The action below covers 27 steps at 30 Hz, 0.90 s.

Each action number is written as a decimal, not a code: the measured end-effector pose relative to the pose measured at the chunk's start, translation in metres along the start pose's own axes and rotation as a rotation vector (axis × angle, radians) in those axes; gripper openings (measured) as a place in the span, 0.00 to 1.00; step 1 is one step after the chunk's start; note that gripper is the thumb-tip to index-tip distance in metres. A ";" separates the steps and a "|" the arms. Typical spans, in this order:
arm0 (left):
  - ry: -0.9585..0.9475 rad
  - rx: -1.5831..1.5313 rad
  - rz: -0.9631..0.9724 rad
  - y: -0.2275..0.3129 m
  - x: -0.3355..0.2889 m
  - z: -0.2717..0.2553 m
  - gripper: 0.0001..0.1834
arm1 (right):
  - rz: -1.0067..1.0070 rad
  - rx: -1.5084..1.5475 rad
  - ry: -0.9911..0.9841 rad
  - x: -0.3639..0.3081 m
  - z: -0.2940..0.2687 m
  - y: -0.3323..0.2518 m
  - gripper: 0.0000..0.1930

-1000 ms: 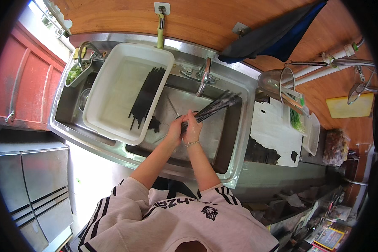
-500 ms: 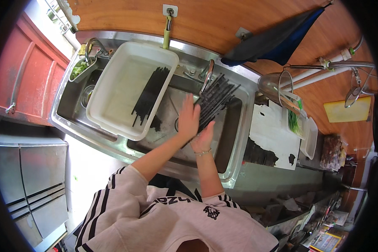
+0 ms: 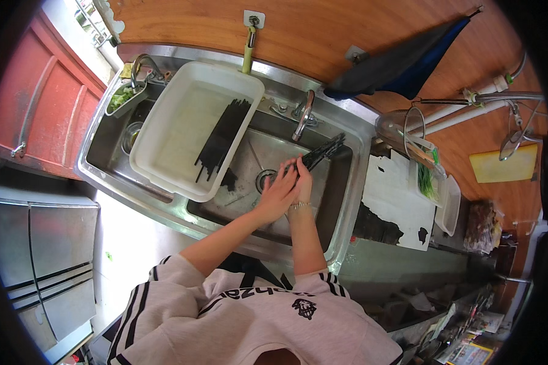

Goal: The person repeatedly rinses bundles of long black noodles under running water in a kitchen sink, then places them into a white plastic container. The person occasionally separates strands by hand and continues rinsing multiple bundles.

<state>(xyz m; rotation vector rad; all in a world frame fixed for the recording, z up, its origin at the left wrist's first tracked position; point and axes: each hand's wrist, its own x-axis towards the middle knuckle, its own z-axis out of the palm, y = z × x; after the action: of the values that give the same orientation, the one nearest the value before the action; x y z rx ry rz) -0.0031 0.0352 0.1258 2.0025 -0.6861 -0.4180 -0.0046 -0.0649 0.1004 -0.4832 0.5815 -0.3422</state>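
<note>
A bundle of black chopsticks [image 3: 324, 150] is pressed between my two palms over the right sink basin [image 3: 268, 134]. My left hand [image 3: 278, 196] lies against the bundle from the left, its fingers fairly straight. My right hand [image 3: 303, 182], with a bracelet at the wrist, supports it from the right. The far ends of the sticks point up and right; their near ends are hidden by my hands. More black chopsticks [image 3: 222, 140] lie along the right side of a white tub [image 3: 158, 121]. A smaller dark bunch [image 3: 229, 179] shows by the tub's right edge.
A metal faucet [image 3: 304, 115] stands behind the right basin, near the bundle. A second faucet [image 3: 141, 61] and a strainer with green scraps [image 3: 122, 98] are at far left. Right of the sink lie a peeling white board [image 3: 393, 188] and green onions [image 3: 426, 182].
My hands have come closer together around the chopsticks. The bundle has narrowed from a loose fan, and its far ends sit lower, away from the faucet.
</note>
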 end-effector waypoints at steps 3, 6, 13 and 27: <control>0.090 0.126 0.059 -0.022 -0.030 -0.016 0.20 | -0.045 0.047 0.102 0.025 -0.008 -0.011 0.15; 0.392 -0.400 -0.115 -0.045 -0.030 -0.014 0.17 | -0.136 0.255 0.096 0.021 -0.009 -0.002 0.14; 0.011 -0.630 -0.396 -0.063 -0.006 0.013 0.19 | 0.077 -0.132 0.182 -0.034 -0.013 0.032 0.10; -0.144 0.403 -0.149 -0.010 0.005 -0.006 0.23 | 0.389 0.213 -0.246 -0.032 -0.086 -0.026 0.25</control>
<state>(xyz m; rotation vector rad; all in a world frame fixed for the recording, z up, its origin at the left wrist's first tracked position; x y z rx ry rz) 0.0072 0.0401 0.1198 2.4325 -0.7582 -0.5507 -0.0852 -0.1012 0.0651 -0.1948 0.3824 0.0281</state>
